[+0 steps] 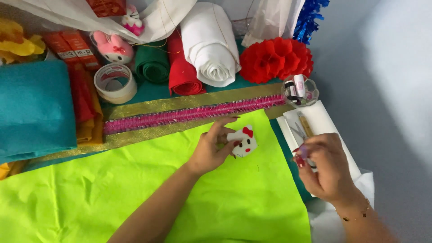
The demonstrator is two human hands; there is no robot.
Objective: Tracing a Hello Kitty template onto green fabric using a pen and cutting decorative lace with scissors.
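Crowded craft table (pixel 396 135) against a pale grey wall, seen from the head camera. Across the near half, a bright lime-green felt sheet (pixel 135 189); along its far edge, a gold ribbon (pixel 148 135) topped by a pink tinsel strip (pixel 189 114). Further back, rolls of felt: green (pixel 152 65), red (pixel 182 74) and white (pixel 209 45). Beside them a red paper flower (pixel 275 58), a roll of tape (pixel 115 82), a pink plush toy (pixel 114 47). At far left, a folded teal cloth (pixel 33 108). At right, a small glass dish (pixel 300 90) of little bottles, just beyond white paper (pixel 326 123) with scissors (pixel 298 130) lying on it.

Left hand (pixel 211 148) over the green sheet, fingers closed on a small white cat-face cutout (pixel 243 141) with a red bow, held just above the sheet near its far right corner. Right hand (pixel 326 166) over the white paper, fingers curled around something small and pale purple (pixel 304 152); too hidden to name.
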